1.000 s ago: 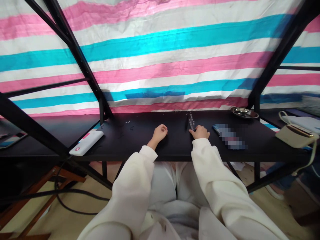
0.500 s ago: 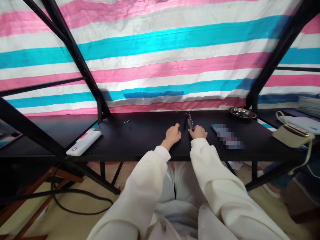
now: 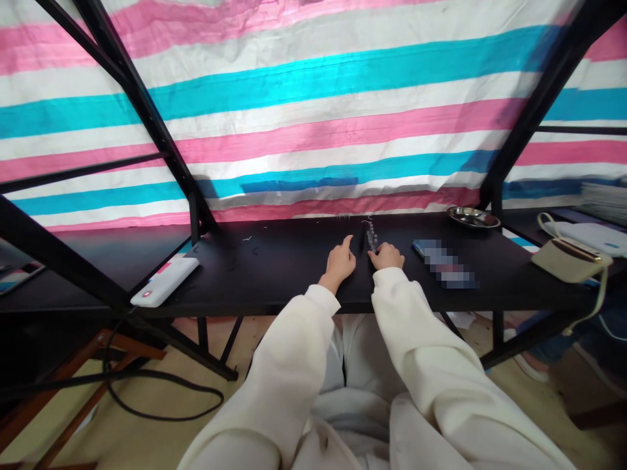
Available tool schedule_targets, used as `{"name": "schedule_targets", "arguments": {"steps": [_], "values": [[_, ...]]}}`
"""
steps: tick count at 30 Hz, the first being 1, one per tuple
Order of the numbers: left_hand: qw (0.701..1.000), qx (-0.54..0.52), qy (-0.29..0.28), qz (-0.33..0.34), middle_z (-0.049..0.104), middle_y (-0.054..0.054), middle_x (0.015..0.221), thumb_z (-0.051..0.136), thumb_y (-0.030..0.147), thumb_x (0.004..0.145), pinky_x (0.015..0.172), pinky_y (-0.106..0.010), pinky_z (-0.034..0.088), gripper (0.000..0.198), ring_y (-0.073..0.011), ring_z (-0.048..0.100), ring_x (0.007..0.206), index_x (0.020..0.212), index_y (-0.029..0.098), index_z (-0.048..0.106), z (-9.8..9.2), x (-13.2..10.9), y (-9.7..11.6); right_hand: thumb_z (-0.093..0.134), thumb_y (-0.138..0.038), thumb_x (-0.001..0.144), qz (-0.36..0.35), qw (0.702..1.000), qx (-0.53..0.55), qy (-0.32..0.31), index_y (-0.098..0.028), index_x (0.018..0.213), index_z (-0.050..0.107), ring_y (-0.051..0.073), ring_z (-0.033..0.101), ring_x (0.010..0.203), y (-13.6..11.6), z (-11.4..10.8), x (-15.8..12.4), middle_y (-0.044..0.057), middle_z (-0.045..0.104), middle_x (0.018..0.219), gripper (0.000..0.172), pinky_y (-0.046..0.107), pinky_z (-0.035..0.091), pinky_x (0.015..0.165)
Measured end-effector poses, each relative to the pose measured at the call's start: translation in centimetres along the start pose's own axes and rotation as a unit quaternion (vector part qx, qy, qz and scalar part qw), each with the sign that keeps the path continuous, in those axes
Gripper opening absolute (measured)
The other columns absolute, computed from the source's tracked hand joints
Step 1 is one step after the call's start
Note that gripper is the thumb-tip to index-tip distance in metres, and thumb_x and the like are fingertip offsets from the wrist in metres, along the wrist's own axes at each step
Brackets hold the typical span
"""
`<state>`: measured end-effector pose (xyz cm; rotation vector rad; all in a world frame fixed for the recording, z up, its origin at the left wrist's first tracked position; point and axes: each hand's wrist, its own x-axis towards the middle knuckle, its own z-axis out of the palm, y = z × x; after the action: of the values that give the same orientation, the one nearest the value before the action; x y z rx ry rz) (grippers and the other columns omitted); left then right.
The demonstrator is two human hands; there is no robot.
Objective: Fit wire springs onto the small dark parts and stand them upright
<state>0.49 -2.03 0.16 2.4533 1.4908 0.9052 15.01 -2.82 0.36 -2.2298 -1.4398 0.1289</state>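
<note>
My right hand (image 3: 386, 255) rests on the black table, its fingers closed at the near end of a string of clear beads (image 3: 373, 235). The beads run away from it toward the back of the table, with a pale thread end beyond them. To the left, apart from the beads, is my left hand (image 3: 340, 261). Its index finger points up and forward while the other fingers curl; nothing shows in it. A dark, thin thing (image 3: 363, 236) lies just left of the beads; I cannot make out what it is.
Right of my hands lies a blurred-out phone-shaped thing (image 3: 445, 264), with a round metal dish (image 3: 473, 217) behind. A beige bag (image 3: 568, 261) sits far right. A white power bank (image 3: 166, 282) lies at the left. Thread scraps (image 3: 247, 238) dot the black table (image 3: 284, 274); frame posts (image 3: 161, 147) slant up both sides.
My left index finger has stretched out further, away from the curled fingers. My right hand and the beads stay almost in place; the view has shifted slightly.
</note>
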Motion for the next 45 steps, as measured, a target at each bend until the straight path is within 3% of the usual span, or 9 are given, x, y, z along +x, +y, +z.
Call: {"name": "schedule_targets", "arguments": {"steps": [8, 16, 23, 29, 35, 45], "values": [[0.997, 0.074, -0.024, 0.030, 0.059, -0.008, 0.102, 0.038, 0.016, 0.081, 0.080, -0.032, 0.039, 0.058, -0.0206, 0.051, 0.091, 0.138, 0.020, 0.026, -0.2, -0.1, 0.6, 0.057, -0.038, 0.076, -0.002, 1.000, 0.001, 0.000, -0.016, 0.092, 0.058, 0.026, 0.054, 0.099, 0.0, 0.0, 0.0, 0.013, 0.059, 0.102, 0.027, 0.040, 0.038, 0.081], [0.985, 0.156, -0.054, 0.053, 0.055, -0.007, 0.100, 0.031, 0.029, 0.090, 0.079, -0.033, 0.036, 0.056, -0.0207, 0.049, 0.093, 0.142, 0.029, 0.012, 0.0, 0.0, 1.1, 0.056, -0.037, 0.077, -0.004, 1.000, -0.001, -0.010, -0.017, 0.092, 0.059, 0.026, 0.054, 0.100, 0.1, 0.2, 0.2, 0.011, 0.060, 0.104, 0.026, 0.039, 0.038, 0.081], [0.984, 0.161, -0.052, 0.062, 0.055, -0.008, 0.103, 0.032, 0.031, 0.091, 0.080, -0.032, 0.037, 0.044, -0.0199, 0.050, 0.095, 0.135, 0.025, 0.031, 0.2, 0.2, 1.2, 0.055, -0.035, 0.077, -0.011, 1.000, -0.006, -0.010, -0.017, 0.093, 0.059, 0.024, 0.055, 0.099, 0.0, 0.3, 0.2, 0.012, 0.060, 0.103, 0.024, 0.037, 0.039, 0.081], [0.991, 0.127, -0.026, 0.032, 0.058, -0.008, 0.099, 0.040, 0.022, 0.087, 0.077, -0.030, 0.039, 0.025, -0.0193, 0.053, 0.091, 0.110, 0.018, 0.048, 0.1, 0.5, 1.3, 0.055, -0.033, 0.078, -0.013, 1.000, -0.010, -0.008, -0.018, 0.092, 0.059, 0.025, 0.055, 0.098, 0.0, 0.3, 0.2, 0.011, 0.059, 0.103, 0.021, 0.038, 0.039, 0.080], [0.995, 0.094, -0.036, 0.018, 0.056, -0.009, 0.098, 0.042, 0.021, 0.086, 0.077, -0.031, 0.041, 0.016, -0.0206, 0.052, 0.092, 0.097, 0.019, 0.053, 0.3, 1.0, 1.0, 0.054, -0.032, 0.078, -0.019, 1.000, -0.011, -0.006, -0.017, 0.092, 0.058, 0.025, 0.055, 0.098, 0.0, 0.4, 0.2, 0.012, 0.060, 0.104, 0.021, 0.037, 0.039, 0.079], [0.997, 0.072, -0.031, 0.008, 0.054, -0.008, 0.099, 0.045, 0.024, 0.085, 0.080, -0.030, 0.042, 0.016, -0.0187, 0.052, 0.093, 0.093, 0.018, 0.058, 0.9, 1.3, 0.5, 0.054, -0.032, 0.078, -0.019, 1.000, -0.009, -0.008, -0.018, 0.090, 0.059, 0.025, 0.055, 0.097, 0.0, 0.2, 0.1, 0.011, 0.060, 0.102, 0.019, 0.037, 0.039, 0.080]]}}
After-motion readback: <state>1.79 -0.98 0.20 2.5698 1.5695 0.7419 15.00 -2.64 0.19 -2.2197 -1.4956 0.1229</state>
